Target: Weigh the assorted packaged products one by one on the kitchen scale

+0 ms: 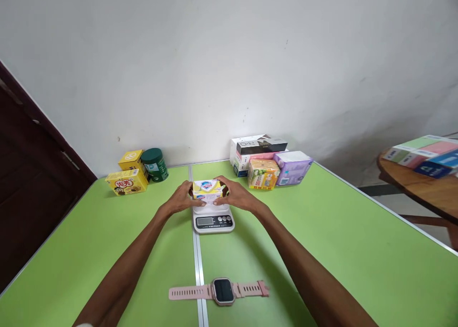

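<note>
Fingers of both hands, left (182, 197) and right (236, 194), are gripping the yellow-white box (207, 192) above the scale (213, 222).

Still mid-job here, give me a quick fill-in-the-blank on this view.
The left hand and right hand hold a small box over the white digital ____.
The smartwatch has a ____ strap.
In this view, the green canister stands to the ____ of the purple pack.
Missing words: scale; pink; left.

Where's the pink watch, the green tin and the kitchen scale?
Pink watch (223, 290): head view, on its dark screen.
Green tin (152, 155): head view, on its lid.
Kitchen scale (205, 221): head view, on its display.
</note>
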`<state>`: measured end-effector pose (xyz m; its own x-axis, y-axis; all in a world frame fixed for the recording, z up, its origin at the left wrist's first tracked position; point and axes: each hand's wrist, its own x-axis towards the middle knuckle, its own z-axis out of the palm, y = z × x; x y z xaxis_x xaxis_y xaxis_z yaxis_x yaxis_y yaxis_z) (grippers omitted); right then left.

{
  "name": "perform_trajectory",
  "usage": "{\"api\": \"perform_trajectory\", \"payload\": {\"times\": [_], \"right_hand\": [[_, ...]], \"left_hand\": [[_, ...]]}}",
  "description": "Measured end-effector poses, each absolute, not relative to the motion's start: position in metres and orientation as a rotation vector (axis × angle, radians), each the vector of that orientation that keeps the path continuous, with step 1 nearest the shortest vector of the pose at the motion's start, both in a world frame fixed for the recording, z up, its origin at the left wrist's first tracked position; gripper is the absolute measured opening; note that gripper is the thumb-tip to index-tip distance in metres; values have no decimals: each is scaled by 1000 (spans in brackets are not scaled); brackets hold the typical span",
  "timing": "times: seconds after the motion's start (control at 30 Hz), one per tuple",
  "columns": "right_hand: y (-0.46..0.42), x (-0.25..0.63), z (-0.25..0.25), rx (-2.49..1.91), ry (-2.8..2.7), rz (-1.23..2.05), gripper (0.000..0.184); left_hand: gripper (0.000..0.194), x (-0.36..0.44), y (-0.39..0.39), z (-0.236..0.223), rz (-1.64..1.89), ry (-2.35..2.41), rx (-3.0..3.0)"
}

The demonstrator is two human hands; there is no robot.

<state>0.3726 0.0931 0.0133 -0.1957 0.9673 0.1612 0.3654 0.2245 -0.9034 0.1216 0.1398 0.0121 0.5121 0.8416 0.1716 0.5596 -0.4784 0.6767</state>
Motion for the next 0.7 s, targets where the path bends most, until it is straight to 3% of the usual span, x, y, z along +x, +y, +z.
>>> {"api": "perform_trajectory", "payload": {"times": [0.1, 0.23, 0.4, 0.7], "right_hand": [[90, 374, 10, -1276, -1673, 963, 78], [72, 384, -9, -1314, -1456, 970, 96], [52, 384, -53, -1228, -1018, 947, 61], [47, 372, -72, -1274, -1005, 778, 58]], "left_hand": [[60, 116, 139, 12, 665, 1138, 2198], [90, 95, 127, 0, 768, 1150, 1959], [67, 80, 103, -45, 1129, 1262, 1502], [62, 85, 86, -64, 1214, 1320, 1524]]}}
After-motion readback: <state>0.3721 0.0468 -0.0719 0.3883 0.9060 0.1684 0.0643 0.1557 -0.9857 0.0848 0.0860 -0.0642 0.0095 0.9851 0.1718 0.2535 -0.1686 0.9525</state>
